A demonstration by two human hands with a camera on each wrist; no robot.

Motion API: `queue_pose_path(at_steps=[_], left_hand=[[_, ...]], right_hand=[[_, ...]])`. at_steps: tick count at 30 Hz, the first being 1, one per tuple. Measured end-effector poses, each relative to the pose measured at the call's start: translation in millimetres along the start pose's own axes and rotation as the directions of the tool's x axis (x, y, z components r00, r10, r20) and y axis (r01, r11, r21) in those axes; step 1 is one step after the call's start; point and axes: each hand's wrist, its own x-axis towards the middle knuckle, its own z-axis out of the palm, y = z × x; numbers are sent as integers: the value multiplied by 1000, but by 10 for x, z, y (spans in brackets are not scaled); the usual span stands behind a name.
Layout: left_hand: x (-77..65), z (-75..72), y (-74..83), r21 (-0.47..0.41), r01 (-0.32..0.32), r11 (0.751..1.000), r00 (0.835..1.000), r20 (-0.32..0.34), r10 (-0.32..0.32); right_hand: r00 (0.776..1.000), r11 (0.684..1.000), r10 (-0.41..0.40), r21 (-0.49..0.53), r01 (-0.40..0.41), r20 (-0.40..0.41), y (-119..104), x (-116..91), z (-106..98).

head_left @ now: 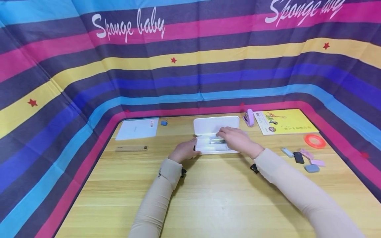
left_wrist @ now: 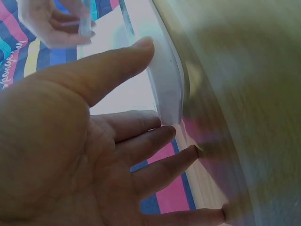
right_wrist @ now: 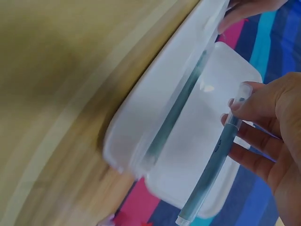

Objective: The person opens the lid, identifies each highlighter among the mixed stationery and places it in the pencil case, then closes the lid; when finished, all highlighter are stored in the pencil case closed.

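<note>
A white pencil case (head_left: 205,148) lies on the table with its lid (head_left: 208,125) raised at the back. At its left end, my left hand (head_left: 183,150) holds the case, thumb (left_wrist: 127,56) on the near side and index finger against the end. My right hand (head_left: 236,140) is over the case's right part. Between thumb and fingers it pinches a capped pen (right_wrist: 211,165), teal with a clear cap, slanting in front of the lid. Something long and teal (right_wrist: 176,110) shows inside the case; its kind is unclear.
Left: a white booklet (head_left: 137,129), blue sharpener-like piece (head_left: 164,123) and wooden ruler-like strip (head_left: 131,148). Right: a purple stapler (head_left: 249,118), yellow book (head_left: 287,122), orange ring (head_left: 315,141) and several small blocks, one black (head_left: 298,157). A striped cloth (head_left: 196,79) encloses the table.
</note>
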Motion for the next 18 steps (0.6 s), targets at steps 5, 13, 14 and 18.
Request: queue_pose_path(at_steps=[5, 13, 14, 18], left_hand=[[7, 22, 11, -2, 11, 1000, 1000, -6, -11], [27, 26, 7, -14, -3, 1000, 1000, -23, 3], [28, 26, 3, -17, -1, 1000, 1000, -25, 1], [31, 20, -17, -18, 9, 1000, 1000, -28, -10]], right_hand=[[999, 999, -47, 25, 48, -25, -38, 176, 128], [1000, 998, -16, 53, 14, 23, -55, 310, 280], [999, 998, -13, 58, 12, 29, -53, 320, 294], [999, 997, -13, 81, 9, 47, -50, 349, 347]])
